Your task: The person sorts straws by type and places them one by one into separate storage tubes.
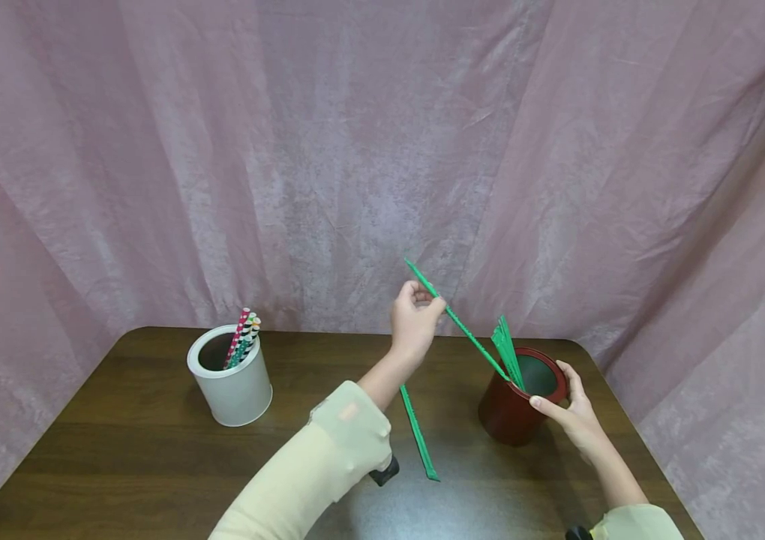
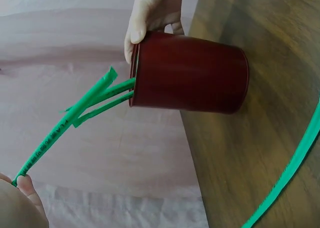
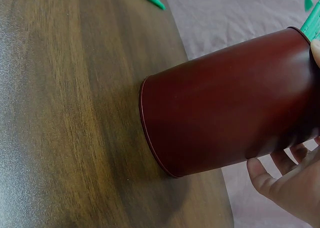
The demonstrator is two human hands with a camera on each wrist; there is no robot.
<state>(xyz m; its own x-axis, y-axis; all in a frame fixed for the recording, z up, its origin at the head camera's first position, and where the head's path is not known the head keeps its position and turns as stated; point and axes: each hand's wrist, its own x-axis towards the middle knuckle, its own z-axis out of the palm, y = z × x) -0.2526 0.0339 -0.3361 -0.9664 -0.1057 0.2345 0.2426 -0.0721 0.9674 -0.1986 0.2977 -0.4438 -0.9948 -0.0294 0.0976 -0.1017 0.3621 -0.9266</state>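
My left hand (image 1: pixel 415 319) pinches a long green wrapped straw (image 1: pixel 463 328) near its upper part, and the straw slants down to the right. In the left wrist view, printed dark letters run along this straw (image 2: pixel 52 135), and its far end is just short of the canister mouth. The dark red canister (image 1: pixel 511 412) stands on the table with other green wrapped straws (image 1: pixel 504 346) leaning out of it. At the right side of the canister, my right hand (image 1: pixel 574 412) grips the rim, thumb in front. Another green wrapped straw (image 1: pixel 418 435) lies on the table below my left forearm.
A white canister (image 1: pixel 237 394) stands at the left of the brown wooden table (image 1: pixel 119 442), holding several patterned straws (image 1: pixel 243 341) in pink, green and black. Behind the table's back edge hangs a pink curtain (image 1: pixel 369 150), which also runs down both sides.
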